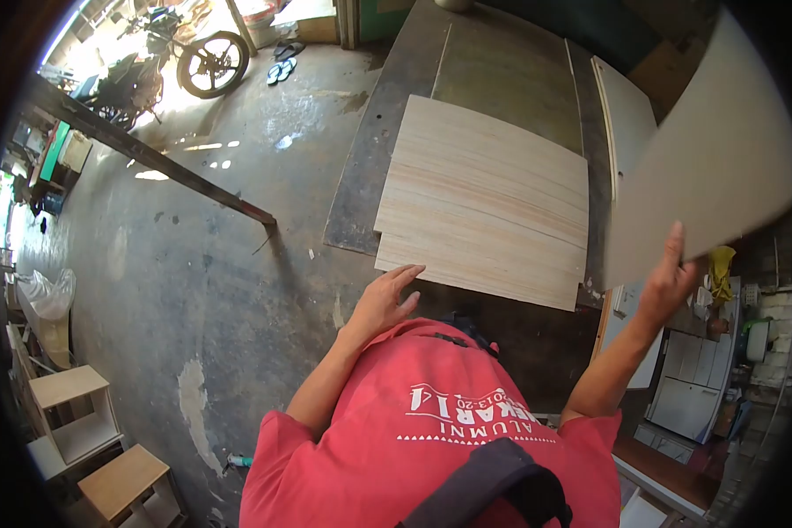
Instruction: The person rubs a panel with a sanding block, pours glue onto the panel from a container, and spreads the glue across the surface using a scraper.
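Observation:
My right hand grips the lower edge of a thin grey-brown panel, which stands tilted up at the right with its far corner high. The index finger lies along the panel's face. My left hand has its fingers apart, the index fingertip right at the near left edge of a pale wood-grain board. The board lies flat on the dark worktable. A second layer of the same pale wood shows at its near left corner, and the near edge overhangs the table.
A white panel leans along the table's right side. A slanting post crosses the left. Small wooden box frames stand at the lower left, a motorcycle and sandals at the back. A white cabinet is at the right.

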`<move>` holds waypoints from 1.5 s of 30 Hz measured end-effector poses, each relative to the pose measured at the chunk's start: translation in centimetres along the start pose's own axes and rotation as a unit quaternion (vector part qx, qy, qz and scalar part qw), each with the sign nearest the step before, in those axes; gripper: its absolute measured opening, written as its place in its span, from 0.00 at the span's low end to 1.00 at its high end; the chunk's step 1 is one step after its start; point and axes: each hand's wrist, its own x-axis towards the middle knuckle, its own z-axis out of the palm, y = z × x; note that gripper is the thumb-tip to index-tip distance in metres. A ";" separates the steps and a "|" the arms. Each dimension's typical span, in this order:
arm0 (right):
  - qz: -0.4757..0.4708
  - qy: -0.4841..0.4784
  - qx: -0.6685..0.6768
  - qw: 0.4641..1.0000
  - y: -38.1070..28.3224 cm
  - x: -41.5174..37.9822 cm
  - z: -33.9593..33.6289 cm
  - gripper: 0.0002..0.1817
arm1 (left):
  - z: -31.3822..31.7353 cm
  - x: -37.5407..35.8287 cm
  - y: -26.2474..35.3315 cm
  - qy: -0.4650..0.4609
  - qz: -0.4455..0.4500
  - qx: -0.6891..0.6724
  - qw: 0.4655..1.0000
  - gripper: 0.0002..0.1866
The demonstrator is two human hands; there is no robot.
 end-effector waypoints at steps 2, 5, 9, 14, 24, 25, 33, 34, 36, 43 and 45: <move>-0.104 -0.075 -0.128 0.983 0.3 -0.4 2.3 0.20 | 0.1 -0.6 -0.8 -0.005 -0.014 -0.001 1.000 0.30; -0.270 -0.182 -0.185 0.927 1.5 -3.2 5.7 0.48 | 0.0 -1.5 -1.3 -0.002 -0.030 -0.005 1.000 0.29; -0.222 -0.314 -0.263 0.885 8.1 -12.0 8.2 0.41 | -0.8 -2.2 -0.3 0.031 -0.067 -0.010 0.997 0.25; -0.135 -0.429 -0.236 0.861 14.4 -21.6 10.7 0.34 | -1.0 -2.2 -0.3 0.007 -0.081 -0.035 0.996 0.18; -0.113 -0.371 -0.141 0.911 16.5 -19.0 7.4 0.30 | 0.7 1.4 0.5 -0.055 -0.045 -0.029 0.997 0.13; -0.116 -0.314 -0.144 0.931 17.6 -17.8 6.3 0.27 | 0.7 1.7 1.0 -0.048 -0.068 -0.022 0.996 0.14; 0.062 -0.049 -0.360 0.930 35.1 -9.9 -8.1 0.25 | 1.9 0.8 3.0 0.074 -0.100 0.069 0.990 0.14; 0.099 -0.045 -0.393 0.913 35.5 -9.4 -9.5 0.27 | 2.9 0.3 3.1 0.107 -0.112 0.047 0.987 0.14; 0.166 -0.052 -0.432 0.885 37.7 -9.0 -12.2 0.35 | 5.4 -0.7 4.9 0.137 -0.136 0.055 0.980 0.14; 0.149 -0.092 -0.343 0.923 41.6 -9.2 -16.7 0.39 | 19.7 -4.8 13.5 0.136 -0.212 0.017 0.968 0.15; 0.116 -0.067 -0.341 0.931 42.1 -9.2 -17.2 0.38 | 23.0 -5.9 17.0 0.102 -0.212 0.030 0.971 0.15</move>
